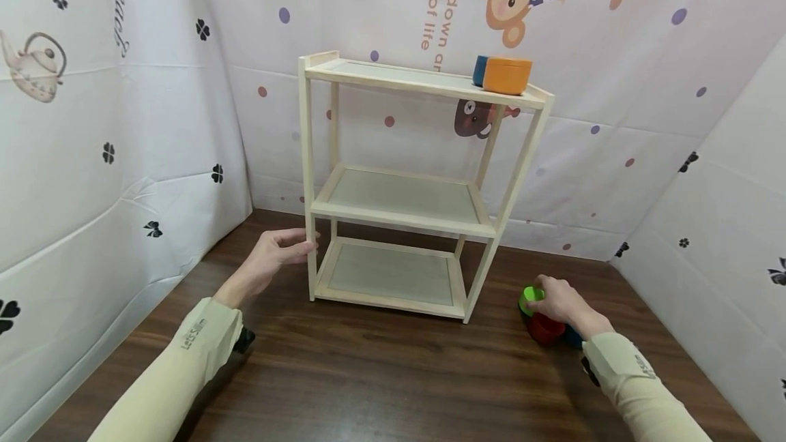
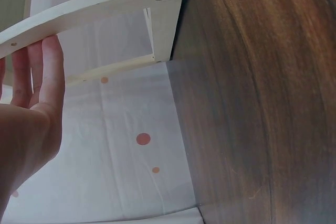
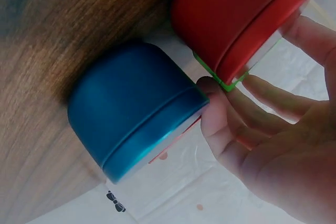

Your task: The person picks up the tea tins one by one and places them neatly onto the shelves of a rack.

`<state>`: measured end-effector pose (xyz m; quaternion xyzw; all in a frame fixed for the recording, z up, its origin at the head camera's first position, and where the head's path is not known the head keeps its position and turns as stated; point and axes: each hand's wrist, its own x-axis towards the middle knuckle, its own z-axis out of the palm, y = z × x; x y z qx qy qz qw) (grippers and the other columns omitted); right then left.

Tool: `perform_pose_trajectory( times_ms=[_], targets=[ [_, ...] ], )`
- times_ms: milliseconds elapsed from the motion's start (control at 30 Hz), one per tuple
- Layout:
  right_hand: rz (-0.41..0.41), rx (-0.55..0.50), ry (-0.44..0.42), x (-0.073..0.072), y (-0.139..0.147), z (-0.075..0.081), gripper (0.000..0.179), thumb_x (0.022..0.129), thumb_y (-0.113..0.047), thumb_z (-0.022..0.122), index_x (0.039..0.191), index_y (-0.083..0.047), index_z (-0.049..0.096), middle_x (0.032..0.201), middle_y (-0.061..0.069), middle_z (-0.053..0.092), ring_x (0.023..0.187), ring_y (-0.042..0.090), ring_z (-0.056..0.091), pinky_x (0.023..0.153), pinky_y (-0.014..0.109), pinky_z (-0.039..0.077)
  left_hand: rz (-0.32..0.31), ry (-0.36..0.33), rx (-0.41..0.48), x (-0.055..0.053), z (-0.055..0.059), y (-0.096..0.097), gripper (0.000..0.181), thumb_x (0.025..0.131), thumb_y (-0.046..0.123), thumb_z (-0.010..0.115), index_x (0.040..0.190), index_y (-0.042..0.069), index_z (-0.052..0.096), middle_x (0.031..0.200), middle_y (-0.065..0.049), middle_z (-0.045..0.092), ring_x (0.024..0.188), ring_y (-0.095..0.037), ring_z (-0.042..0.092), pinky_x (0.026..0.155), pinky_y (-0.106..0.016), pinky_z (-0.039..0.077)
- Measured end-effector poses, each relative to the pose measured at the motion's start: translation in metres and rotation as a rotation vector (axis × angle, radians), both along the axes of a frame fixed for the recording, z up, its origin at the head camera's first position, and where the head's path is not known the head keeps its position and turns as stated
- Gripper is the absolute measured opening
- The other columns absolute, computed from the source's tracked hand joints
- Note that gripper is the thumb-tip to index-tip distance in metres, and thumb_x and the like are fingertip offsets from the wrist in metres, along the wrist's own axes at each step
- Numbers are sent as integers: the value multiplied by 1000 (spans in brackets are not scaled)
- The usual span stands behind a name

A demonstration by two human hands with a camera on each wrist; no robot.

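A cream wooden shelf rack (image 1: pixel 402 222) with three tiers stands on the dark table. My left hand (image 1: pixel 274 256) holds its front left post low down, the thumb in front and the fingers reaching behind; in the left wrist view the fingertips (image 2: pixel 51 51) meet the post. Off to the rack's right, my right hand (image 1: pixel 561 302) pinches a lime green cup (image 1: pixel 529 299) between thumb and fingers. Right beside that hand are a red cup (image 3: pixel 236 19) and a blue cup (image 3: pixel 136 106). In the right wrist view the red cup hides most of the green one.
On the rack's top tier, at its right end, an orange cup (image 1: pixel 507 76) sits in front of a dark blue cup (image 1: pixel 479 71). Printed white cloth (image 1: pixel 393 135) hangs behind and along both sides of the brown wood table (image 1: pixel 381 374).
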<state>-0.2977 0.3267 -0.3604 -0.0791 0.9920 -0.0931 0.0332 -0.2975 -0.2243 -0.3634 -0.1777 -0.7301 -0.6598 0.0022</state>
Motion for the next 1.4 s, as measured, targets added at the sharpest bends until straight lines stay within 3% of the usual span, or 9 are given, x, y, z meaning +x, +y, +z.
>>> perform_pose_trajectory(
  times_ms=[200, 500, 667, 900, 1167, 1400],
  targets=[
    [4, -20, 14, -1, -1, -4, 61, 85, -24, 71, 126, 13, 47, 114, 34, 59, 85, 30, 60, 68, 40, 52, 6, -9, -12, -1, -1, 0, 47, 92, 22, 66, 130, -4, 56, 111, 14, 70, 104, -10, 68, 103, -42, 49],
    [38, -69, 76, -3, -2, -7, 58, 84, -24, 71, 124, 12, 50, 110, 31, 61, 82, 27, 59, 66, 36, 50, 6, -13, -15, -2, 0, 2, 53, 92, 24, 66, 132, -7, 52, 111, 13, 71, 106, -14, 68, 102, -43, 50],
    [46, -106, 88, -2, -5, 3, 55, 85, -23, 71, 122, 13, 50, 103, 26, 62, 76, 21, 55, 61, 30, 46, 8, -17, -17, -1, 0, 1, 51, 92, 24, 66, 132, -6, 53, 110, 14, 70, 111, -21, 66, 102, -44, 50],
    [56, -94, 108, 0, -8, 21, 58, 87, -25, 68, 125, 13, 48, 105, 28, 61, 73, 19, 54, 59, 27, 44, 1, -6, -16, -2, -1, 1, 47, 93, 23, 65, 131, -4, 55, 111, 14, 70, 105, -11, 68, 102, -43, 50],
    [53, -106, 106, 3, -12, 39, 58, 87, -28, 69, 126, 10, 48, 111, 30, 60, 74, 19, 55, 58, 26, 44, 10, -9, -7, -3, -1, -1, 40, 92, 24, 66, 126, 2, 62, 111, 14, 70, 104, -10, 68, 103, -46, 48],
    [67, -113, 134, 5, -19, 55, 54, 87, -27, 70, 122, 9, 50, 101, 23, 62, 73, 18, 54, 58, 25, 46, 6, -6, 0, -2, -2, 0, 51, 92, 23, 66, 130, -8, 54, 110, 15, 70, 104, -9, 67, 96, -33, 54]
  ],
)
